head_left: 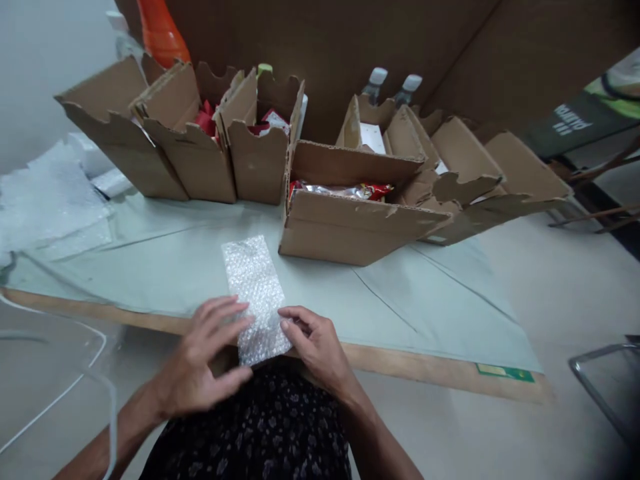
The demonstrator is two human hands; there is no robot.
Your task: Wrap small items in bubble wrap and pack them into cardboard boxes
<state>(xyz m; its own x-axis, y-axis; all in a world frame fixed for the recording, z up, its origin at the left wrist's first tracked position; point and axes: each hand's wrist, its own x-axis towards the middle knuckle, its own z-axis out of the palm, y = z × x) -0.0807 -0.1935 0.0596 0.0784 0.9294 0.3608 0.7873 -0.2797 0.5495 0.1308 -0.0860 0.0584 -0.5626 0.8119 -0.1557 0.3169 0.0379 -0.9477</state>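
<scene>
A flat, clear bubble wrap bag (pixel 256 287) lies lengthwise at the front edge of the cloth-covered table, its near end by my lap. My left hand (pixel 203 357) is open at its left side, fingers spread and fingertips over or against the edge; whether they touch cannot be made out. On the other side, my right hand (pixel 317 347) is closed, with thumb and forefinger pinching the bag's right edge. The rest of that hand's fingers curl underneath, partly hidden.
Past the bag stands a cardboard box (pixel 350 230) holding red and silver packets. Behind it is a row of open cardboard bins (pixel 200 157), some with red or white items. Loose bubble wrap sheets (pixel 50 200) pile up at left. A white cable (pixel 93 353) hangs at lower left.
</scene>
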